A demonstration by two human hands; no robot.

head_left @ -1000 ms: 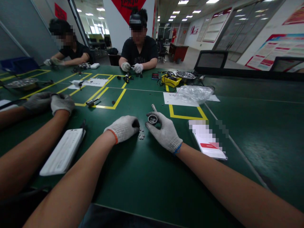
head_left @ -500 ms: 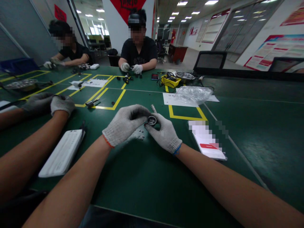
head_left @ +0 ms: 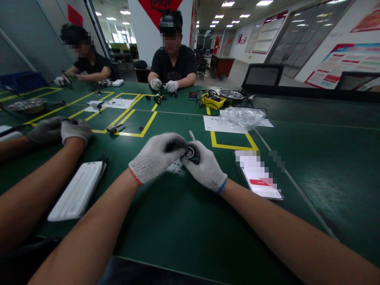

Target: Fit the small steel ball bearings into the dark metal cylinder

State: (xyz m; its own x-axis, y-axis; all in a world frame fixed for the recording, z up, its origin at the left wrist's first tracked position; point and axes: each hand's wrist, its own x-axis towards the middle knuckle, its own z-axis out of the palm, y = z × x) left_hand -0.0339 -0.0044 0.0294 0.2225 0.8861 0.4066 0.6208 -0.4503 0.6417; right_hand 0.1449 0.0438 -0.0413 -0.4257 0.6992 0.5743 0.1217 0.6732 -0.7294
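A small round metal part (head_left: 189,152) with a dark, ring-like rim is held between my gloved hands. My right hand (head_left: 205,165) grips it between thumb and fingers. From the other side, my left hand (head_left: 160,156) pinches at its left edge; the fingertips partly hide what they touch. Below the hands, several tiny ring-shaped pieces (head_left: 177,171) lie on the green table (head_left: 172,221). Just beyond my right hand a slim silver shaft (head_left: 191,135) sticks up into view, its lower end hidden.
A phone (head_left: 259,176) lies right of my hands, a white power bank (head_left: 76,192) left. Another person's gloved hands (head_left: 76,130) work close on the left. Farther off are a metal cylinder with a shaft (head_left: 115,128), a plastic bag (head_left: 242,118) and a yellow tray (head_left: 212,101).
The round part has shifted and turned slightly between my hands. My left fingers have moved a little along its edge.
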